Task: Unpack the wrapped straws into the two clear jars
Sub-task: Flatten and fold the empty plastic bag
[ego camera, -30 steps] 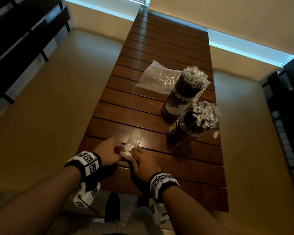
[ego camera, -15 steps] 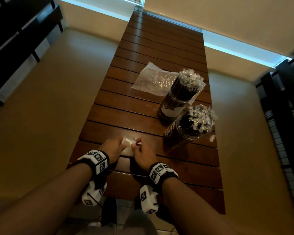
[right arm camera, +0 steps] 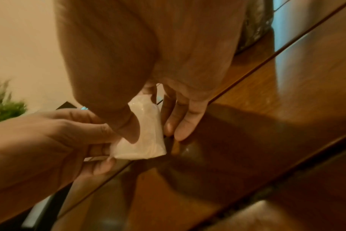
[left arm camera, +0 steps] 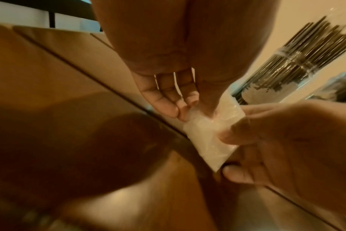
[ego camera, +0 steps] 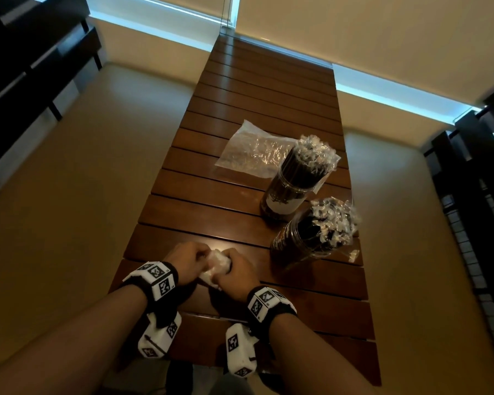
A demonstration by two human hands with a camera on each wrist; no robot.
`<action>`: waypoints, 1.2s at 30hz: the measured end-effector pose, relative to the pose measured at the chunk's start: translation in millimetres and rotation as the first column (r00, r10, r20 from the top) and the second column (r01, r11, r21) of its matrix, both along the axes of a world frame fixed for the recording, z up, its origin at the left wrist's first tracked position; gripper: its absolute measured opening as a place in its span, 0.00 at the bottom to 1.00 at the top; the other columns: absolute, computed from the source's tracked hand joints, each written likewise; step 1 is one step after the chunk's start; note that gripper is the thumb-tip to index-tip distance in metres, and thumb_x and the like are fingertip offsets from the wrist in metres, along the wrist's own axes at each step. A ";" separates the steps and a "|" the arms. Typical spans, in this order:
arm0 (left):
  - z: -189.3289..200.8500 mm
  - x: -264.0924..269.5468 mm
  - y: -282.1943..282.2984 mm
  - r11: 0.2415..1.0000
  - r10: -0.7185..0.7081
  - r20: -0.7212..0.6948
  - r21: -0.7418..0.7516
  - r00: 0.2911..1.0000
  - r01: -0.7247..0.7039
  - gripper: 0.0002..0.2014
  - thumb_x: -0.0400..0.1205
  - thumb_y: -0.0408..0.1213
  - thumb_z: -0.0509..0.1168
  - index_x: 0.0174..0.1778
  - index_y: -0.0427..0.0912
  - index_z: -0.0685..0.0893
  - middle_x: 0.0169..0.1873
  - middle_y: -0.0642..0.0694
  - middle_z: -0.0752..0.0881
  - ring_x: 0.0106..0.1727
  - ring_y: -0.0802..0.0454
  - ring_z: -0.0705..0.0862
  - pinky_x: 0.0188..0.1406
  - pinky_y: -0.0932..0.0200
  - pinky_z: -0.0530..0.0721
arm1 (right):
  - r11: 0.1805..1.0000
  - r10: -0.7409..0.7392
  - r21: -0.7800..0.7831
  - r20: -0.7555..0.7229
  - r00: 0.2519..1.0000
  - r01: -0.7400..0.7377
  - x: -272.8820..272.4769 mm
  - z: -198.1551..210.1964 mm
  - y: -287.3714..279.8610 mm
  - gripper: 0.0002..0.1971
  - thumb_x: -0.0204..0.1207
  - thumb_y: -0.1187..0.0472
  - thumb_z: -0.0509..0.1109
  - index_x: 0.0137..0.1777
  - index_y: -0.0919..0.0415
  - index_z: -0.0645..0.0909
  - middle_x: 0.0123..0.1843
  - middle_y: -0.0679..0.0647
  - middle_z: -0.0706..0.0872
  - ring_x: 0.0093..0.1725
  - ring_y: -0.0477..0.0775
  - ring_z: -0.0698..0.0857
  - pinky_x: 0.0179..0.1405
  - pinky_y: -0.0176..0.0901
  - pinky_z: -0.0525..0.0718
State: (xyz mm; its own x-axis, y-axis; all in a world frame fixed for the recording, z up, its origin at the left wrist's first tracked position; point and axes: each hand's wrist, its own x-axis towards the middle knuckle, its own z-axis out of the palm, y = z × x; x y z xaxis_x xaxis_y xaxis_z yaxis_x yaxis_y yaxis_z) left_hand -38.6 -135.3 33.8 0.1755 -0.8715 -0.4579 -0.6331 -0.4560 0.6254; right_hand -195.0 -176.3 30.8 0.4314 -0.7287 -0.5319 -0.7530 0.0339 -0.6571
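Emptied clear plastic wrapper [ego camera: 218, 266], flat a second ago, now folded small and pinched by fingers of left hand [ego camera: 186, 259] and right hand [ego camera: 238, 269] over slatted wooden table [ego camera: 200, 206]; black wrapped straws [ego camera: 311, 163] already upright in two clear jars [ego camera: 285, 195], unpacking seemingly done

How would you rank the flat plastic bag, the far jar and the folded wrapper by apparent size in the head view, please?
1. Flat plastic bag and far jar: look alike, so unranked.
2. Folded wrapper: clearly smallest, though partly hidden by both hands.
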 end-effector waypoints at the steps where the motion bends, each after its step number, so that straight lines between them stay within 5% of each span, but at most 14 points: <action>1: 6.3 3.1 -5.4 0.999 -0.022 -0.020 -0.024 1.000 0.022 0.07 0.79 0.39 0.71 0.35 0.53 0.86 0.36 0.51 0.88 0.41 0.53 0.87 0.44 0.57 0.84 | 0.998 -0.052 0.031 0.039 0.998 0.051 -1.1 2.2 -3.2 0.18 0.67 0.61 0.75 0.57 0.49 0.78 0.52 0.52 0.86 0.48 0.51 0.87 0.45 0.44 0.89; 4: 24.2 13.2 -29.5 0.995 -0.083 -0.061 -0.053 0.995 0.080 0.05 0.80 0.41 0.70 0.39 0.55 0.87 0.39 0.52 0.90 0.41 0.55 0.88 0.44 0.58 0.86 | 0.992 -0.123 -0.012 0.055 0.991 0.124 -8.2 15.1 -14.9 0.11 0.70 0.61 0.71 0.52 0.53 0.81 0.45 0.51 0.87 0.38 0.46 0.85 0.28 0.30 0.81; 8: 36.6 26.3 -80.8 0.983 0.028 0.152 -0.182 0.988 0.000 0.07 0.82 0.41 0.67 0.55 0.50 0.86 0.52 0.48 0.85 0.52 0.50 0.85 0.51 0.58 0.81 | 0.984 -0.153 -0.094 -0.039 0.987 0.149 -16.2 23.2 -20.2 0.06 0.63 0.57 0.62 0.38 0.55 0.78 0.40 0.49 0.85 0.45 0.56 0.86 0.49 0.49 0.86; 10: 36.0 33.8 -106.0 0.967 0.135 0.164 -0.237 0.977 -0.093 0.16 0.82 0.43 0.67 0.66 0.50 0.80 0.61 0.44 0.77 0.56 0.45 0.82 0.57 0.54 0.81 | 0.983 -0.171 -0.065 -0.025 0.985 0.170 -24.2 25.2 -21.5 0.10 0.65 0.58 0.61 0.42 0.58 0.81 0.43 0.51 0.87 0.49 0.57 0.87 0.55 0.52 0.86; 13: 28.7 43.2 -133.1 0.958 0.235 0.036 -0.178 0.971 -0.225 0.28 0.82 0.46 0.66 0.78 0.54 0.66 0.70 0.42 0.67 0.52 0.43 0.82 0.51 0.51 0.83 | 0.991 -0.134 -0.028 -0.087 0.987 0.132 -36.9 28.1 -23.6 0.13 0.72 0.55 0.63 0.54 0.53 0.80 0.57 0.53 0.85 0.59 0.57 0.85 0.61 0.44 0.82; 17: 15.7 44.9 -161.3 0.941 0.313 -0.121 -0.096 0.942 -0.325 0.38 0.81 0.46 0.68 0.84 0.56 0.53 0.79 0.36 0.60 0.73 0.34 0.73 0.67 0.46 0.77 | 0.996 -0.038 -0.087 -0.189 0.981 0.021 -38.0 14.5 -24.9 0.26 0.73 0.35 0.54 0.63 0.47 0.79 0.64 0.47 0.84 0.63 0.49 0.84 0.63 0.37 0.78; 21: 13.0 41.9 -186.9 0.923 0.322 -0.316 -0.107 0.893 -0.370 0.25 0.81 0.38 0.68 0.72 0.65 0.72 0.77 0.38 0.67 0.71 0.39 0.75 0.69 0.46 0.77 | 0.959 -0.022 -0.281 -0.199 0.980 -0.035 -31.0 21.8 -40.3 0.16 0.79 0.43 0.61 0.54 0.52 0.83 0.55 0.49 0.87 0.56 0.49 0.85 0.55 0.37 0.78; 23: 12.1 39.4 -194.5 0.912 0.342 -0.450 -0.055 0.825 -0.408 0.23 0.82 0.32 0.66 0.70 0.59 0.79 0.72 0.42 0.75 0.56 0.45 0.82 0.56 0.51 0.83 | 0.953 -0.098 -0.298 -0.105 0.990 0.063 -32.1 24.3 -48.2 0.11 0.76 0.50 0.70 0.43 0.58 0.83 0.42 0.50 0.87 0.43 0.47 0.85 0.43 0.33 0.79; 25: 7.5 37.7 -200.1 0.881 0.400 -0.551 0.011 0.732 -0.473 0.23 0.82 0.29 0.64 0.72 0.52 0.80 0.72 0.43 0.77 0.60 0.45 0.81 0.62 0.48 0.82 | 0.944 -0.121 -0.313 -0.041 0.992 0.103 -28.1 28.1 -51.7 0.10 0.73 0.53 0.72 0.38 0.60 0.81 0.36 0.50 0.84 0.35 0.43 0.82 0.36 0.32 0.78; 27: 6.6 36.1 -203.0 0.816 0.478 -0.620 0.052 0.622 -0.576 0.17 0.82 0.32 0.65 0.66 0.49 0.84 0.69 0.42 0.81 0.65 0.43 0.81 0.69 0.42 0.78 | 0.945 -0.105 -0.317 -0.039 0.994 0.088 -22.3 30.3 -55.2 0.09 0.72 0.53 0.72 0.40 0.60 0.81 0.37 0.48 0.84 0.37 0.43 0.82 0.38 0.34 0.80; 29: 13.9 33.1 -200.0 0.710 0.550 -0.666 0.056 0.504 -0.702 0.08 0.80 0.40 0.71 0.54 0.48 0.88 0.60 0.42 0.87 0.58 0.44 0.84 0.65 0.44 0.81 | 0.945 -0.094 -0.318 -0.052 0.994 0.073 -18.4 33.1 -59.6 0.09 0.72 0.54 0.72 0.45 0.60 0.83 0.40 0.47 0.83 0.41 0.46 0.83 0.43 0.38 0.82; 32: 33.3 33.1 -182.4 0.596 0.608 -0.638 -0.026 0.473 -0.803 0.09 0.76 0.44 0.75 0.37 0.42 0.88 0.43 0.41 0.90 0.44 0.46 0.85 0.50 0.52 0.84 | 0.950 -0.075 -0.310 -0.098 0.992 0.042 -13.4 39.7 -63.7 0.09 0.73 0.56 0.72 0.49 0.60 0.83 0.42 0.46 0.81 0.45 0.48 0.82 0.47 0.40 0.83; 34: 46.0 36.2 -168.1 0.572 0.601 -0.649 -0.058 0.466 -0.818 0.09 0.75 0.37 0.76 0.39 0.38 0.83 0.42 0.37 0.88 0.39 0.46 0.85 0.42 0.49 0.87 | 0.955 -0.052 -0.296 -0.113 0.992 0.016 -8.3 44.0 -64.6 0.09 0.73 0.59 0.72 0.49 0.62 0.83 0.40 0.43 0.74 0.45 0.49 0.79 0.47 0.39 0.80; 36: 57.3 40.9 -152.5 0.581 0.592 -0.674 -0.024 0.443 -0.813 0.15 0.75 0.28 0.75 0.51 0.38 0.77 0.45 0.41 0.84 0.39 0.47 0.86 0.35 0.55 0.90 | 0.957 -0.011 -0.289 -0.146 0.989 -0.032 -0.5 52.2 -62.8 0.09 0.73 0.60 0.71 0.51 0.63 0.82 0.45 0.47 0.76 0.49 0.52 0.81 0.50 0.39 0.80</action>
State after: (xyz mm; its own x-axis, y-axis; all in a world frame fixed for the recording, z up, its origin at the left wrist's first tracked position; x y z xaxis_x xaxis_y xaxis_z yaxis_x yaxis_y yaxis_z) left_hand 2.2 -287.8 91.2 0.6138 -0.6586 -0.4353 0.3265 -0.2902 0.8995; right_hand -195.5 -239.1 83.0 0.3738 -0.8564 -0.3562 -0.8401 -0.1498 -0.5213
